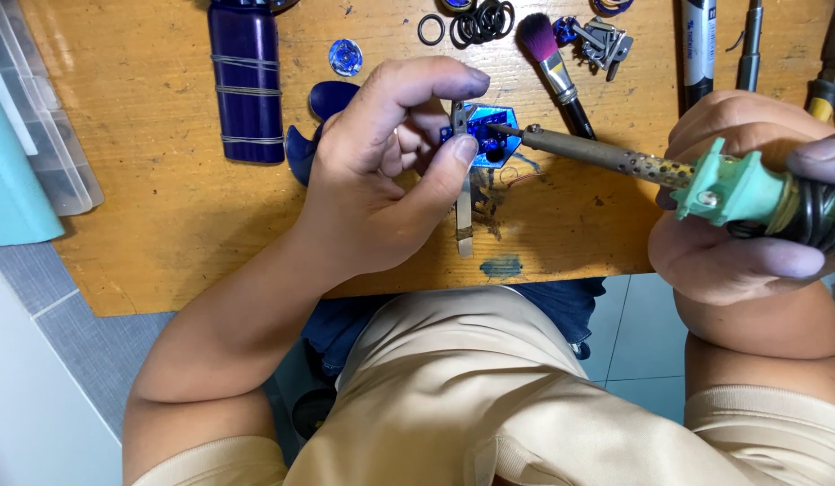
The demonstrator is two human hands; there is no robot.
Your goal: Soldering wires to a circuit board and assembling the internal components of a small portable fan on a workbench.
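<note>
At upper left of the wooden worktop (147,135) lies a purple cylinder (246,81). At centre, the left hand (381,171) has its grip clamped on tweezers (463,211) at a small blue board (487,133). At right, the right hand (750,207) is closed around a soldering iron (615,157), tip touching the board.

Your left hand (381,162) sits left of the small blue hexagonal circuit board (491,133); the soldering iron with the mint-green collar (615,157) comes from its right.
</note>
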